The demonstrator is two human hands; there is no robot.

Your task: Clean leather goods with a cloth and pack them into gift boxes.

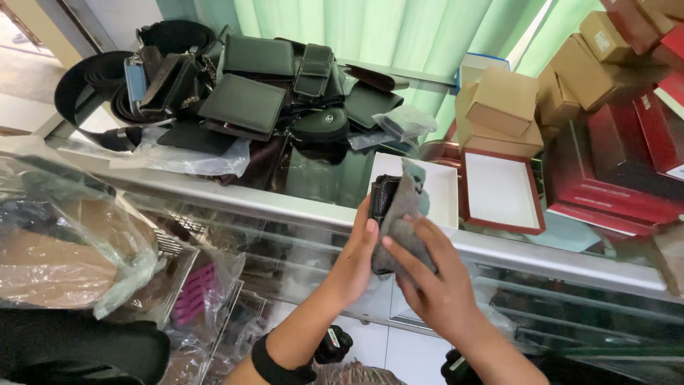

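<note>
Open white box (443, 187) beside red-rimmed box (501, 192) — tan cartons (503, 100) behind.

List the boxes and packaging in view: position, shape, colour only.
Tan boxes: stacked at right on the counter, small, rectangular cardboard.
Red boxes: far right, flat, dark red, stacked.
Open red tray: right of centre, rectangular, red rim, white inside.
White box: behind the hands, open, rectangular.
Plastic bag: left, clear, crumpled over brown contents.
Left hand holds a dark wallet; right hand presses a grey cloth on it.
</note>
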